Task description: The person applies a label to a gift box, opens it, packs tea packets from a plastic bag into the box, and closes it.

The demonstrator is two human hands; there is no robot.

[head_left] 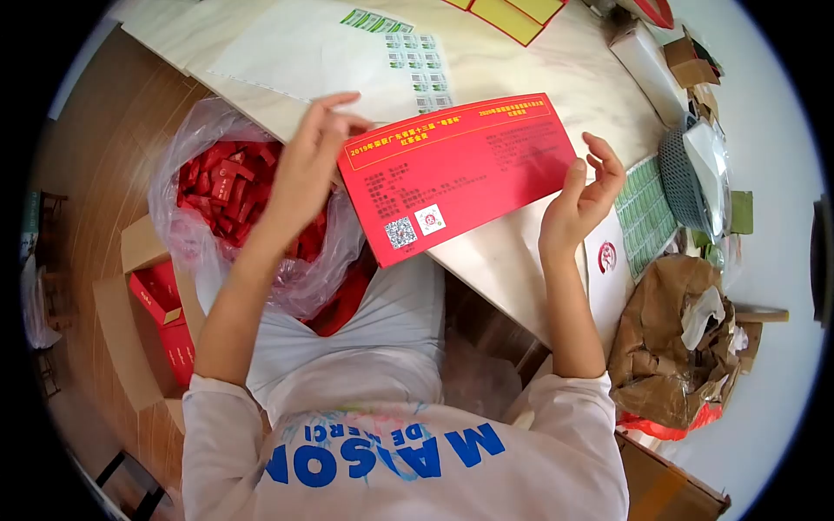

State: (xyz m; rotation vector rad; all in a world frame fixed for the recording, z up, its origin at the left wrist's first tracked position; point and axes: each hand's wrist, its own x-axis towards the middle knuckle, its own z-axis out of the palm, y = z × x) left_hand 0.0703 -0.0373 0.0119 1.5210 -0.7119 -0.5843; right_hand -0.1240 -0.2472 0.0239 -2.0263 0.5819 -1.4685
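A long red box [460, 169] with yellow and dark printing is slanted in front of me, over the table edge, its lower left corner past it. Two square codes [414, 227] show near that corner. At the box's upper left end is my left hand [326, 130], slightly blurred, fingers stretched out and the fingertips close against the box. My right hand [591, 187] is by the opposite end, its thumb at the box's edge and its loosely bent fingers apart. Neither hand wraps round the box. Whether the table bears its weight I cannot tell.
A clear plastic bag [187, 226] of small red packets [230, 187] is at my left, above a carton [130, 347] holding red boxes. Sticker sheets [417, 61] lie on the table [495, 52]. To the right are a blue-grey basket [682, 178] and a brown bag [669, 347].
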